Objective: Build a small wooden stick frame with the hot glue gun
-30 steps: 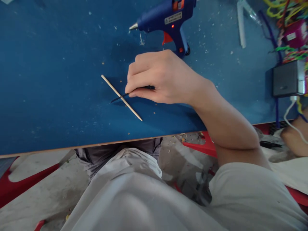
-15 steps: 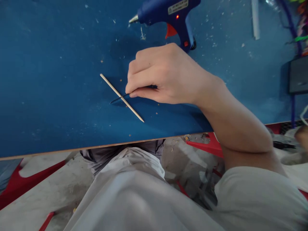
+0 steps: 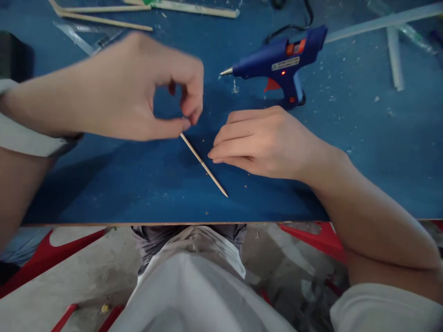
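Note:
A thin wooden stick (image 3: 214, 178) lies slanting on the blue table, pointed end toward the front edge. My left hand (image 3: 138, 92), slightly blurred, is over its upper end, thumb and fingertip closed there; the thumb hides that end. To the right of the stick is my right hand (image 3: 266, 143), its fingers pressed together near the tabletop. What it holds, if anything, is hidden. A faint mark shows around the stick's middle.
A blue glue gun (image 3: 280, 64) with a lit red light lies beyond my right hand. Several wooden sticks (image 3: 107, 20) lie at the back left. Pale glue sticks (image 3: 394, 57) are at the back right. The table's front edge (image 3: 173, 224) runs below.
My left hand has come into view at the stick's upper end. My right hand is now apart from the stick, and the dark strand no longer shows. The view has shifted.

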### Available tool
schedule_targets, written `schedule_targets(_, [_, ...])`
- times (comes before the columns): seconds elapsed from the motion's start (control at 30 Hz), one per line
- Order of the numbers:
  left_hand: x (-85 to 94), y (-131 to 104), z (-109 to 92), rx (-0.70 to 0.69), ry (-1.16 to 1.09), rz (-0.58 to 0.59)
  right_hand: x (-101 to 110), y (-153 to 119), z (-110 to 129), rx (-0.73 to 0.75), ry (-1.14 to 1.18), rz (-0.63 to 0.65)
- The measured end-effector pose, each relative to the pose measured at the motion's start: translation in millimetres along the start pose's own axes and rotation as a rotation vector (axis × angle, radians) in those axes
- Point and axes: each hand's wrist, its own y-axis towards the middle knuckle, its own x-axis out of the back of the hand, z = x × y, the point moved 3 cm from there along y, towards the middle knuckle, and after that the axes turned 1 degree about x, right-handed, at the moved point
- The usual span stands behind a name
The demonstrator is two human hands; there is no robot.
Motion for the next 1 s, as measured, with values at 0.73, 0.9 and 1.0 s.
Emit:
schedule_targets(0.73, [-31.8,-0.1,-17.0,-0.037,-0.072,0.05,2.7,-4.3,2.3,0.04,-0.014,-0.064])
schedule_targets(0.9, [-35.0,-0.1,-15.8,-0.005,-0.082,0.081,1.8,-3.8,1.9,0.018,0.01,-0.065])
schedule_targets(1.0, [-34.6,1.0,-17.7,-0.037,-0.051,0.07,1.1,-4.9,-0.9,0.008,0.026,-0.067])
